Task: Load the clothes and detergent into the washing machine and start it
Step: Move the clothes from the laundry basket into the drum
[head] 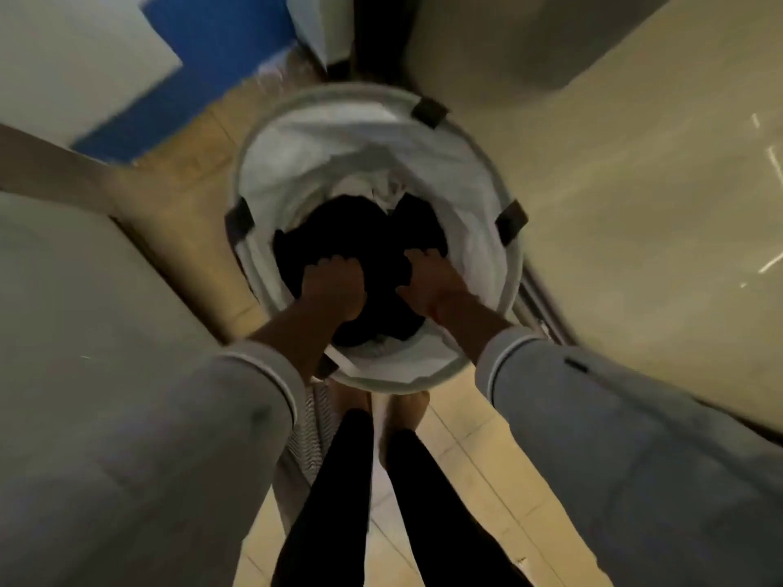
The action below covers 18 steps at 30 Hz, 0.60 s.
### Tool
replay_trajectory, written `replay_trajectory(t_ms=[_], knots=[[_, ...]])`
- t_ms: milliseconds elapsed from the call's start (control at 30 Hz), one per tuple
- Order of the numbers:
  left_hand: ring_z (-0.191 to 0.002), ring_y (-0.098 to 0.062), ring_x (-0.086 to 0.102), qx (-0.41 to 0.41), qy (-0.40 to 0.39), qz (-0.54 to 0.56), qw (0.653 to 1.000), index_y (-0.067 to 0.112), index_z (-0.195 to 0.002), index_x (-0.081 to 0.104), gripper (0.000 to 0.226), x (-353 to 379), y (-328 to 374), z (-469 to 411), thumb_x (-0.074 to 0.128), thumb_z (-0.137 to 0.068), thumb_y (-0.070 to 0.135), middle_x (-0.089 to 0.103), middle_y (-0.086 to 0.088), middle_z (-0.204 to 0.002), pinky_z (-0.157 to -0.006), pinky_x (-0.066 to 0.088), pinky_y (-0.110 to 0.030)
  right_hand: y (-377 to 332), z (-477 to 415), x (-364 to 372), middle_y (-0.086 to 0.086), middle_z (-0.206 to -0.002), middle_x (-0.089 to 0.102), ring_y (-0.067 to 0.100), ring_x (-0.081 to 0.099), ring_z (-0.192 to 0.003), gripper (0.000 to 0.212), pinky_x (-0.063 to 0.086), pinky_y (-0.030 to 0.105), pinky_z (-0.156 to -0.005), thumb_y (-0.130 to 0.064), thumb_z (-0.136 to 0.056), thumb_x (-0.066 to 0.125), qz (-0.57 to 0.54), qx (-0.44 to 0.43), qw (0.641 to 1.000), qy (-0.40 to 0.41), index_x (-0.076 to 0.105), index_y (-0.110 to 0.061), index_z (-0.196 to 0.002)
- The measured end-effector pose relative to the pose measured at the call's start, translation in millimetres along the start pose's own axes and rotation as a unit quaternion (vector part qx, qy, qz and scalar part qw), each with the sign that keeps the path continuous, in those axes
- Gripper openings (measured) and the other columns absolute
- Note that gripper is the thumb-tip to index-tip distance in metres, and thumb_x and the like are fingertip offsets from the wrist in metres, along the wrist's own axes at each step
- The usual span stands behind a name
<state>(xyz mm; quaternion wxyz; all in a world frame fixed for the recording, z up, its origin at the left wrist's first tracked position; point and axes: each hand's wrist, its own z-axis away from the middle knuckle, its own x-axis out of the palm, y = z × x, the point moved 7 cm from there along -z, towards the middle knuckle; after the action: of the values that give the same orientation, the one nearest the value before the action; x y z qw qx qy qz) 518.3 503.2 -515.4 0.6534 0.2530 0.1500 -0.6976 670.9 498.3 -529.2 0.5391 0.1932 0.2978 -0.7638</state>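
Below me, my left hand (pixel 334 286) is curled shut on the dark clothes (pixel 364 247) on the left side of the white laundry basket (pixel 271 133), which stands on the tiled floor (pixel 186 163). A white garment (pixel 387 186) peeks out at the far side of the pile. My right hand (pixel 428 281) presses on the dark clothes with fingers bent, gripping them, I think. Pale cabinet fronts (pixel 635 205) rise to the right.

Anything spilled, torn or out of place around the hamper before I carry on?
Nothing stands out. The white hamper stands upright on the tiled floor, and both hands, left hand and right hand, are on the dark clothes inside.
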Motion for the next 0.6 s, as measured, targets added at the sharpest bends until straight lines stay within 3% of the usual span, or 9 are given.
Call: replay_trajectory(t_ms=[67,133,200,300,367,433,600], knots=[[-0.143,-0.046,0.053,-0.002,-0.002,0.001,1.0,0.006,-0.156,0.045,0.056,28,-5,-37,0.059,-0.109,0.033,0.05,-0.024,-0.155,-0.118,0.047,-0.058,15,-30,47,0.021,-0.139,0.041,0.043,0.04,-0.127,0.082,0.041,0.052,-0.104,-0.038,-0.077,0.069,0.005,0.022,0.999,-0.042,0.03,-0.015,-0.145],[-0.153,-0.05,0.04,-0.011,-0.027,-0.019,0.999,0.007,-0.169,0.025,0.08,57,-9,-60,0.065,-0.107,0.038,0.032,-0.028,-0.169,-0.123,0.04,-0.062,26,-46,80,0.02,-0.144,0.034,0.045,0.035,-0.129,0.098,0.039,0.055,-0.104,-0.049,-0.067,0.072,0.013,0.044,0.996,-0.074,0.022,-0.023,-0.147],[-0.158,-0.051,0.032,-0.023,-0.07,-0.035,0.997,0.009,-0.172,0.013,0.09,83,-10,-74,0.067,-0.106,0.038,0.021,-0.028,-0.174,-0.126,0.036,-0.062,33,-55,101,0.023,-0.141,0.035,0.045,0.039,-0.126,0.087,0.042,0.054,-0.102,-0.04,-0.073,0.074,0.018,0.049,0.995,-0.081,0.027,-0.023,-0.144],[-0.142,-0.045,0.056,-0.005,-0.035,-0.047,0.998,0.001,-0.152,0.049,0.049,87,-3,-82,0.063,-0.108,0.016,0.051,-0.026,-0.154,-0.115,0.05,-0.053,32,-58,99,0.023,-0.119,0.057,0.041,0.058,-0.108,0.03,0.05,0.046,-0.091,-0.011,-0.09,0.051,0.011,0.011,1.0,-0.007,0.056,-0.007,-0.119],[-0.131,-0.042,0.066,0.008,-0.031,-0.025,0.999,-0.003,-0.132,0.067,0.025,79,2,-79,0.055,-0.11,0.005,0.066,-0.024,-0.14,-0.108,0.055,-0.048,29,-52,86,0.02,-0.109,0.064,0.037,0.062,-0.101,0.023,0.051,0.041,-0.085,-0.003,-0.089,0.044,-0.009,0.004,0.999,0.043,0.065,-0.002,-0.101],[-0.129,-0.042,0.067,0.008,-0.033,0.012,0.999,-0.005,-0.128,0.067,0.024,70,3,-68,0.051,-0.112,0.002,0.068,-0.025,-0.137,-0.108,0.056,-0.046,27,-40,74,0.019,-0.105,0.067,0.035,0.062,-0.099,0.022,0.051,0.039,-0.087,0.0,-0.086,0.047,-0.055,0.002,0.997,0.056,0.067,-0.003,-0.095],[-0.14,-0.042,0.057,-0.031,-0.021,0.23,0.972,-0.009,-0.149,0.047,0.038,29,11,-22,0.045,-0.114,0.008,0.057,-0.029,-0.151,-0.119,0.044,-0.042,5,8,17,0.009,-0.096,0.067,0.026,0.062,-0.093,0.018,0.047,0.027,-0.078,0.002,-0.079,0.054,-0.196,-0.031,0.977,0.076,0.064,-0.008,-0.09]])
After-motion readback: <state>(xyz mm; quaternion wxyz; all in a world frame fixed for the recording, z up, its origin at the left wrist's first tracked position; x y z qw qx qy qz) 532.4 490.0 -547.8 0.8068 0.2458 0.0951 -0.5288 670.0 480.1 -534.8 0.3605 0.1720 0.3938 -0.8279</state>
